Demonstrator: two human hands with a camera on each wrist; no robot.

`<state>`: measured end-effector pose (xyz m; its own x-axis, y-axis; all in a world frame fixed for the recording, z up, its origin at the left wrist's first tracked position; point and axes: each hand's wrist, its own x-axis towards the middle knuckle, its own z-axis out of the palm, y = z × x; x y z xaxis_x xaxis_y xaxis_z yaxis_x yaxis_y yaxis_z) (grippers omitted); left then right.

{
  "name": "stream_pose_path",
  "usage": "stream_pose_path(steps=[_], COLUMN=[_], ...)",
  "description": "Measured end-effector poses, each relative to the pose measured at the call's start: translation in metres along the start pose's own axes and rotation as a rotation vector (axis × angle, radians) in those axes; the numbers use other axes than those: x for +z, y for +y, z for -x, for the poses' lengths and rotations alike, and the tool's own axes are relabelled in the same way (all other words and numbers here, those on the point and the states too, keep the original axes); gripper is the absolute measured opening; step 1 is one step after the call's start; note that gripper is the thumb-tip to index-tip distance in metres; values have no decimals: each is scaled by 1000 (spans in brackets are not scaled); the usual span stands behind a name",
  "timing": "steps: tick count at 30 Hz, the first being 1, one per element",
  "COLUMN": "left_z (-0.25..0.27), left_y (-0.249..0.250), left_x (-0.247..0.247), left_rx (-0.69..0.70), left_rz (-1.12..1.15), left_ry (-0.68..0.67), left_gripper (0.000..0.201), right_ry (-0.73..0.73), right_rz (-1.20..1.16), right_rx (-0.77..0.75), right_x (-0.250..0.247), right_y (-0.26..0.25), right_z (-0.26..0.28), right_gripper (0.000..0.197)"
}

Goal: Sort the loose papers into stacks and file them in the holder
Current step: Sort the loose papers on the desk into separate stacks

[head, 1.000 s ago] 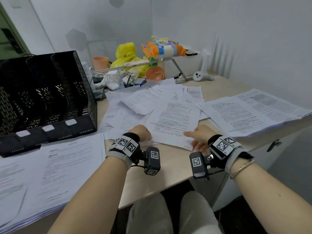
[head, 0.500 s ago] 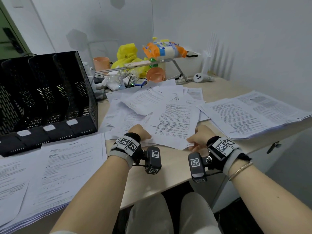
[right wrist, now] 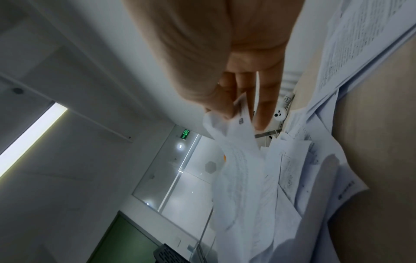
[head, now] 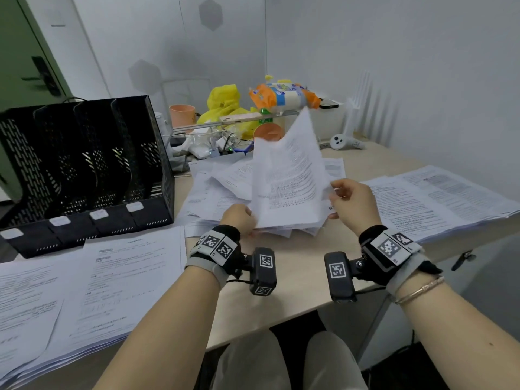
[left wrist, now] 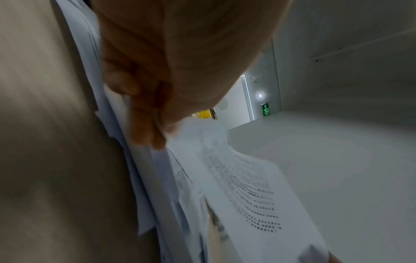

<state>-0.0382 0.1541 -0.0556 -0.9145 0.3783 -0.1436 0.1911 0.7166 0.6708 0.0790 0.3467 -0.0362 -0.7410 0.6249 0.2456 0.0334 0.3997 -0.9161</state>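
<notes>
1. So the right hand [head: 353, 205] pinches the right edge of one printed sheet [head: 289, 175] between thumb and fingers, and the sheet stands up off the loose pile [head: 225, 192] in the middle of the desk [head: 295, 282], its top corner flopping back toward the clutter at the rear

2. The left hand [head: 237, 219] sits at the sheet's lower left corner with fingers curled. From the left wrist view the fingertips [left wrist: 155, 140] look tucked in against the paper edges, so I'd call it holding the corner, though that view is blurry

3. The black mesh file holder [head: 84, 170] stands at the left, well apart from the pile, and its slots look empty from here. There are already flattish stacks: one in front of the holder [head: 135, 277] and one on the right side of the desk [head: 439, 204]

4. To do this bit well imo: keep both edges pinched so the sheet doesn't fold over, and check nothing is clinging underneath

5. Glance at the heading, pick the matching stack, then lay it flat and square to that stack's edges

6. Biggest risk is dragging the pile with it, so lift clear first
</notes>
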Motion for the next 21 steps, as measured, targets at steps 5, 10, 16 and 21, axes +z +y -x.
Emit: stream_pose_path(steps=[5, 10, 16, 21], left_z=[7, 10, 17, 25], left_y=[22, 46, 77, 106], left_x=[5, 12, 32, 61], left_rx=[86, 115, 187, 364], left_rz=[323, 450, 531, 512], left_ry=[137, 167, 62, -125], left_gripper=[12, 6, 8, 9], right_ry=[135, 97, 14, 211], right_rz=[-113, -236, -130, -166], right_rx=[-38, -1, -2, 15], right_x=[-20, -35, -50, -90], right_y=[-2, -2, 4, 13], right_z=[-1, 6, 5, -3], right_gripper=[33, 45, 35, 37])
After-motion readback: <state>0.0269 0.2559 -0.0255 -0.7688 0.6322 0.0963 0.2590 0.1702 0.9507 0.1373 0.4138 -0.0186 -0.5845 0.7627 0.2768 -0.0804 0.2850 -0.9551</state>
